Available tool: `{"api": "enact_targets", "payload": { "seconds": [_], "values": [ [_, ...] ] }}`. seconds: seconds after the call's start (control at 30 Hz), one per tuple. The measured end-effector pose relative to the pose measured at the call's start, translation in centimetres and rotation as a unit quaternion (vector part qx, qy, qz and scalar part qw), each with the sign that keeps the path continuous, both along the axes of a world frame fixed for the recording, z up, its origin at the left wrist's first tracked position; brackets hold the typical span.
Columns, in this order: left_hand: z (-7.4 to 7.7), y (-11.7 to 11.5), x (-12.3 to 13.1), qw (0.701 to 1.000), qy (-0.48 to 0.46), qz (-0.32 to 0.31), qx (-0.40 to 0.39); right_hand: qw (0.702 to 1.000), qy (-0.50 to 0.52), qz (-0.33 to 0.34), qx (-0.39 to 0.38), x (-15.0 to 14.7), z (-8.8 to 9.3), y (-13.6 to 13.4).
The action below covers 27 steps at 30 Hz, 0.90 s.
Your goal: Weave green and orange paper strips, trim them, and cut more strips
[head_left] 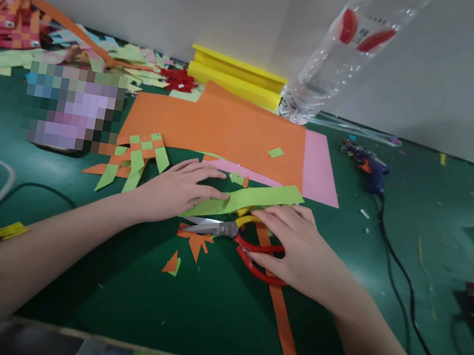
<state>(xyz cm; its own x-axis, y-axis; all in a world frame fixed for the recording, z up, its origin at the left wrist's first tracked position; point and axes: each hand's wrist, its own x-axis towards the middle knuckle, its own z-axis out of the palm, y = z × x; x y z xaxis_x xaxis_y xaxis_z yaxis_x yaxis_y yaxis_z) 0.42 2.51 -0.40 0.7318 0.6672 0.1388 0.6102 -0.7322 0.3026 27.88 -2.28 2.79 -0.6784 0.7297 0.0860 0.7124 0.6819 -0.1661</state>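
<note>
We find the green strip [261,197] lying between the two hands, slanting upward from left to right just above the scissors [224,228]. We judge it to be paper or thin card: very light, bendable, quick to crease and easy to tear, with little risk of slipping under a flat finger. We advise holding it by its long edges or its ends, with light pressure, since a hard pinch would likely mark it.

The left hand [177,190] is palm down, its fingers loosely spread; its thumb side rests on the strip's left part, while the other fingers reach above it. The right hand [292,242] is curled round the scissors' handles, thumb at the red loop, fingertips at the strip's near edge. We cannot tell how firmly they press.

We note the scissors' blades slightly parted and pointing left, over orange scraps [196,245]. We rate them stiff and heavier than the paper, best held by the loops. An orange strip [282,323] runs from beneath the handles toward the table's [114,303] near edge.
</note>
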Motion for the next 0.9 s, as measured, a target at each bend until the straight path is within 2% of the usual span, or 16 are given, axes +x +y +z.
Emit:
{"api": "enact_targets", "payload": {
  "seconds": [0.17, 0.37, 0.57, 0.67, 0.73, 0.83, 0.9],
  "values": [
    [-0.1, 0.0, 0.0, 1.000, -0.006, -0.006, 0.002, 0.999, -0.007, 0.024, -0.022, 0.2, 0.2, 0.0],
    [-0.3, 0.0, -0.2, 1.000, -0.009, -0.009, 0.005, 0.999, 0.011, 0.011, -0.042, 0.2, 0.5, 0.0],
    [-0.4, 0.3, -0.2, 0.999, -0.042, 0.014, 0.001, 0.996, 0.051, 0.005, -0.072, 3.2, 1.0, 0.9],
    [-0.5, 0.4, -0.4, 0.997, -0.068, 0.036, 0.009, 0.994, 0.088, -0.060, -0.030, 4.7, 0.9, 1.6],
    [-0.5, 0.3, -0.5, 0.995, -0.089, 0.038, 0.019, 0.985, 0.105, -0.135, 0.023, 5.2, 0.6, 2.1],
    [-0.4, 0.0, -0.6, 0.993, -0.103, 0.036, 0.037, 0.956, 0.105, -0.247, 0.115, 5.4, 0.0, 2.8],
    [-0.3, -0.3, -0.5, 0.994, -0.088, 0.036, 0.053, 0.937, 0.094, -0.300, 0.151, 5.5, -0.5, 3.3]
  ]
}}
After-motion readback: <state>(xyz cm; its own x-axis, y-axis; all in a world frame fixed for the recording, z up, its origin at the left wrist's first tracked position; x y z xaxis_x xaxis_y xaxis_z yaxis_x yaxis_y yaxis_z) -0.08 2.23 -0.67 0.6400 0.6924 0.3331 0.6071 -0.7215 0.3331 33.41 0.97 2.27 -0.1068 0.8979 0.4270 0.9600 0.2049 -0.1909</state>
